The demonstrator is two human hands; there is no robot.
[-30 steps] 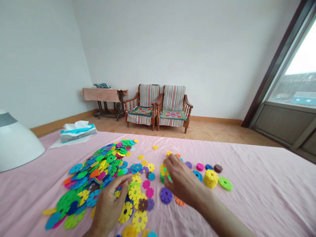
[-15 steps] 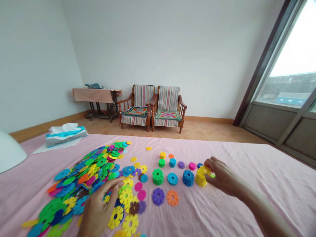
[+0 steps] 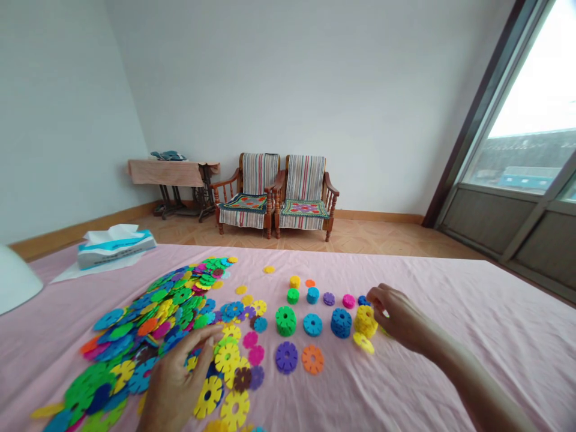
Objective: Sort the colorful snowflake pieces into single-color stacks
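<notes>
Two bare hands are at work above a pink-covered table. Toward the left edge lies a mixed pile of notched plastic discs, its near end spreading toward the near left corner. Left hand: at the near edge over the pile, palm turned inward, thumb and forefinger arched with a gap between them; no disc shows in it, and it appears released. Between the pile and the right hand, coloured groups stand in loose rows, among them a green stack, a purple disc, an orange disc, a blue stack and a yellow stack. One yellow disc lies tilted at the near side of the yellow stack. Right hand: just beside that stack, reaching in from the near right corner, forearm slanting, wrist low, fingers bent downward with the thumb apart; it seems to have released its grip. As a judgement, a disc sits best when lowered level, its centre hole over the hole below, and let go only once flat; a light pinch at the rim, with knuckles held clear, spares neighbouring columns.
</notes>
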